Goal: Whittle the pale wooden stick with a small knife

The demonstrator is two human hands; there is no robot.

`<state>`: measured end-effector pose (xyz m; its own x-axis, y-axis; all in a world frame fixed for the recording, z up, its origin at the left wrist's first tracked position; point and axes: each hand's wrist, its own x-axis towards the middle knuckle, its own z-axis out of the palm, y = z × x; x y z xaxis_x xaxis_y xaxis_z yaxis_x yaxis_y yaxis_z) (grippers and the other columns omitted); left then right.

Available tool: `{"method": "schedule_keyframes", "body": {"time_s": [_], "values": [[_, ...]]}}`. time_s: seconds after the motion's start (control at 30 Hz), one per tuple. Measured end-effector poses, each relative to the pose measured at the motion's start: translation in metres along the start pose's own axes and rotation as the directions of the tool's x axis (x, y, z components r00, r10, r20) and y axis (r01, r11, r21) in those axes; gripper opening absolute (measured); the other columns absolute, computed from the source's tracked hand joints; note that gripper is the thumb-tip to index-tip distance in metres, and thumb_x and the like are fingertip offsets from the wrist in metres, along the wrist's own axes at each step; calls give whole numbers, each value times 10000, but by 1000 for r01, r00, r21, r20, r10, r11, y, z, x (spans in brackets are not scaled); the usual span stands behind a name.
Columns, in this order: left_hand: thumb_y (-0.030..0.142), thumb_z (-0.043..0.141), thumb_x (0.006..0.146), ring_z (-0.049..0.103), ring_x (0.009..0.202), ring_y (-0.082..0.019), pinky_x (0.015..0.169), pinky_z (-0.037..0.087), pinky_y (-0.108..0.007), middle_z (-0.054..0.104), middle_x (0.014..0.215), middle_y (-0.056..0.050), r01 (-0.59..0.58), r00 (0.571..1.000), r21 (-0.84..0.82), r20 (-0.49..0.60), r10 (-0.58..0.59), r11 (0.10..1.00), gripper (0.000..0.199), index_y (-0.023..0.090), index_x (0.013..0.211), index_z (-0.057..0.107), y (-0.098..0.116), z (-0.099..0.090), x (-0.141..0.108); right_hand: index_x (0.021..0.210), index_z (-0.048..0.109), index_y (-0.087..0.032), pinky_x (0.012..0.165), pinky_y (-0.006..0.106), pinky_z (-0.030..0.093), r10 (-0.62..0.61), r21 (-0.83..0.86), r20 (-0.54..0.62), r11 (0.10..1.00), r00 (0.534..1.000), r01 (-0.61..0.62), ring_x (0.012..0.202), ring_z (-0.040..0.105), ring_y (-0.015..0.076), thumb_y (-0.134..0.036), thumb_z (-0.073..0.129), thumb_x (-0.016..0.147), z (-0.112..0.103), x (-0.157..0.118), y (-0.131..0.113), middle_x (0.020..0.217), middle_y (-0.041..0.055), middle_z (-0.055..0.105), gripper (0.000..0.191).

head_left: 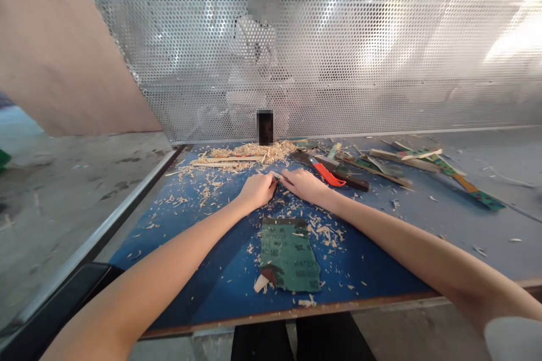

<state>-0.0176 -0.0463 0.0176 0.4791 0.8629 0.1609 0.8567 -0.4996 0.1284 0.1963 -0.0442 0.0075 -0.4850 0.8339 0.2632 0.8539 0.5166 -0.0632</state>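
Observation:
My left hand and my right hand meet above the middle of the blue table, fingers closed. Between their fingertips is a small, thin, pale piece, mostly covered by the fingers; its kind cannot be made out. Nearer to me lies a torn green sheet of sandpaper, printed side up, with a few shavings on it. Just beyond my right hand rests a tool with an orange-red handle. It lies against a dark-handled tool.
Wood shavings are heaped at the back, with thin wood strips among them. Painted wood strips lie to the right. A perforated metal screen borders the table's far side, and a person sits behind it.

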Motion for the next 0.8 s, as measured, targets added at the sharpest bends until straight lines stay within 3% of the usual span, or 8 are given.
{"method": "schedule_keyframes", "body": {"time_s": [0.23,0.4,0.53,0.67,0.8], "values": [[349,479,1115,798,967,-315,856,578,-369,820,974,-145,-12,1000,19,-18,12,1000,329,177,1114,759,-1,3,1,1160,675,-198,707,333,278,1,-32,-1,1000,1000,-1,809,637,214,-354,426,1157,-4,-2,-5,943,90,760,294],[325,486,1107,798,952,-312,844,574,-367,820,960,-144,-16,1000,23,-7,16,1000,312,176,1104,760,-1,3,0,1141,672,-207,677,339,276,109,-37,50,994,993,-107,759,639,221,-359,425,1153,-7,-1,-2,917,83,764,290],[347,480,1113,797,963,-316,847,574,-371,820,967,-147,-13,1000,26,-6,13,1000,320,180,1107,753,-1,2,-1,1187,680,-207,699,343,292,10,-53,9,999,1000,-10,803,653,228,-367,398,1162,-5,-1,-2,948,97,770,325],[337,496,1109,796,960,-312,855,574,-371,819,978,-150,3,1000,15,-4,-3,1000,304,177,1110,755,0,2,-2,1181,674,-193,700,335,294,90,-56,34,995,995,-88,786,646,220,-356,401,1159,-4,-1,1,944,97,772,319],[343,492,1113,797,952,-311,854,576,-373,816,974,-151,-6,1000,7,2,6,1000,309,173,1112,751,0,2,-3,1180,674,-193,727,333,314,-17,-61,15,998,1000,18,854,662,232,-372,390,1167,-3,-2,0,987,109,775,336]]}}
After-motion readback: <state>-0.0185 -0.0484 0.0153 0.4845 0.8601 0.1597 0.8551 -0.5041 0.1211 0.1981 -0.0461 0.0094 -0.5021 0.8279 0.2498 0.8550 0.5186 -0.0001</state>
